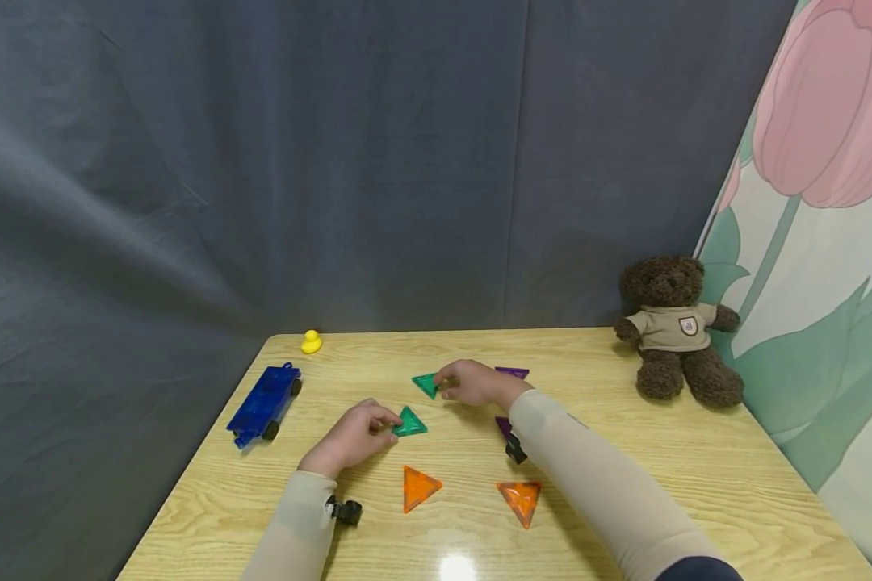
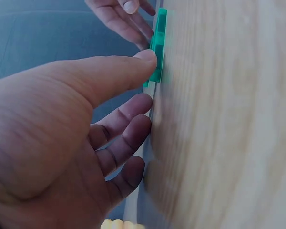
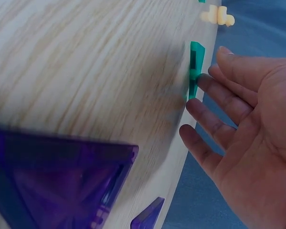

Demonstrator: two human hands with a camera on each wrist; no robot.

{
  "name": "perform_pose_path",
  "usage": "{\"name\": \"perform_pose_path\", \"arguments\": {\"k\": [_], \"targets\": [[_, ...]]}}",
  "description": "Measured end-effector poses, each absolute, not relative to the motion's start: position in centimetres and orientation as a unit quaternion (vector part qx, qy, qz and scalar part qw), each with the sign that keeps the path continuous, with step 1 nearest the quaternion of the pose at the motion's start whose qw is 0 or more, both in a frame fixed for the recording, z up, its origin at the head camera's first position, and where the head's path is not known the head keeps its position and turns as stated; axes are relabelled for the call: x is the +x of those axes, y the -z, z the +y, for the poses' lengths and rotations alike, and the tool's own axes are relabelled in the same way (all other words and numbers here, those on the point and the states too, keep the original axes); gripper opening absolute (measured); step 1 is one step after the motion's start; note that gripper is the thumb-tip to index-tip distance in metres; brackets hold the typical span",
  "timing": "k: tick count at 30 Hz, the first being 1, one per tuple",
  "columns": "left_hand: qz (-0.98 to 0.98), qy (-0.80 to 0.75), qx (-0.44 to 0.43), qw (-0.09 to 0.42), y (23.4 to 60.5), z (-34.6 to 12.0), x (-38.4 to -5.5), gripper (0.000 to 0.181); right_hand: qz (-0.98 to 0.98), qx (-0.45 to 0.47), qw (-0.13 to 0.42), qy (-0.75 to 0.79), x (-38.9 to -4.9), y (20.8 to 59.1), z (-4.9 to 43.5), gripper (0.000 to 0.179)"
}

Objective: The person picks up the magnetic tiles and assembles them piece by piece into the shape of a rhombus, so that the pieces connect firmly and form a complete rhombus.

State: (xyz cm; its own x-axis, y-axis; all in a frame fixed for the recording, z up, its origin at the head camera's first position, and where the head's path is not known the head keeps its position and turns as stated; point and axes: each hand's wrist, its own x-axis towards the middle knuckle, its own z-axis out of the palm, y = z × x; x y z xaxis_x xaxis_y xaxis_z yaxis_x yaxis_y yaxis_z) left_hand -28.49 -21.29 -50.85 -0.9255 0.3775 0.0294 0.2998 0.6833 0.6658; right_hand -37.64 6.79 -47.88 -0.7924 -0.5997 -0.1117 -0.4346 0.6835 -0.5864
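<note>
Two see-through green triangle tiles lie on the wooden table. My left hand [image 1: 356,436] is at the nearer green tile [image 1: 411,423], pinching its left corner between thumb and index finger. In the left wrist view the thumb [image 2: 145,57] overlaps the tile's edge, the index finger is hidden, and the other fingers curve loosely. My right hand [image 1: 472,382] is by the farther green tile [image 1: 425,385], palm turned inward. Its loosely bent fingers reach the tile [image 3: 195,69] in the right wrist view, with the thumb standing apart from it.
Two orange triangle tiles [image 1: 419,487] lie in front. Purple tiles [image 1: 512,372] are beside and beyond the right forearm. A blue toy car base [image 1: 265,402] and a yellow rubber duck [image 1: 311,342] stand at left. A brown teddy bear [image 1: 674,331] sits at the right edge.
</note>
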Motion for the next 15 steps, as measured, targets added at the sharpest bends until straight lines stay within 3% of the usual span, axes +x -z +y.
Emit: {"name": "perform_pose_path", "arguments": {"k": [15], "targets": [[0.913, -0.364, 0.179, 0.05, 51.4, -21.5, -28.8, 0.028, 0.905, -0.265, 0.138, 0.302, -38.0, 47.6, 9.0, 0.012]]}}
